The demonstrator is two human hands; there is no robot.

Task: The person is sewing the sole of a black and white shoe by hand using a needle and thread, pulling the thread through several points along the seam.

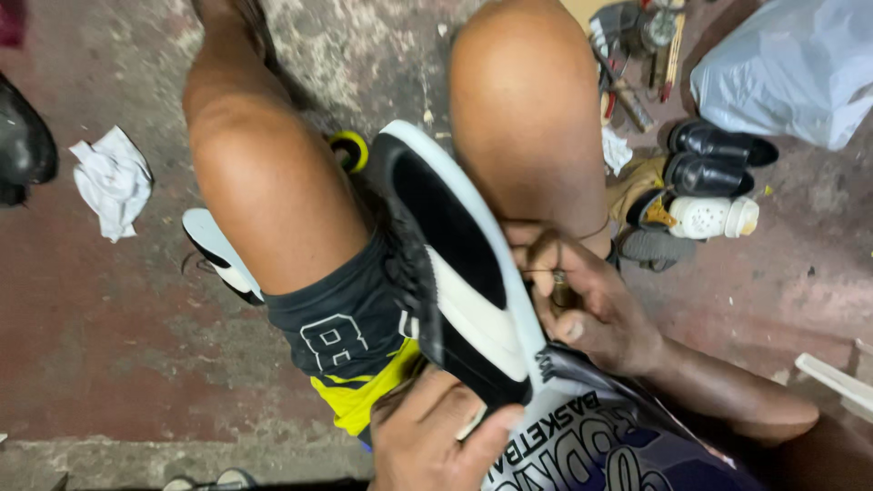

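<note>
Tightly wedged between knees, sneaker (455, 264), both hands (582, 305) gripping edges

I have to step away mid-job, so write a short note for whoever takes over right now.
Left hand grips the heel end of the black-and-white sneaker, held sole-up between the knees. Right hand presses on the sole's edge, pinching a small tool with thread running from it. How much of the edge is worked cannot be told. Second sneaker lies on the floor under the left leg. Other tools lie beyond the right knee.
</note>
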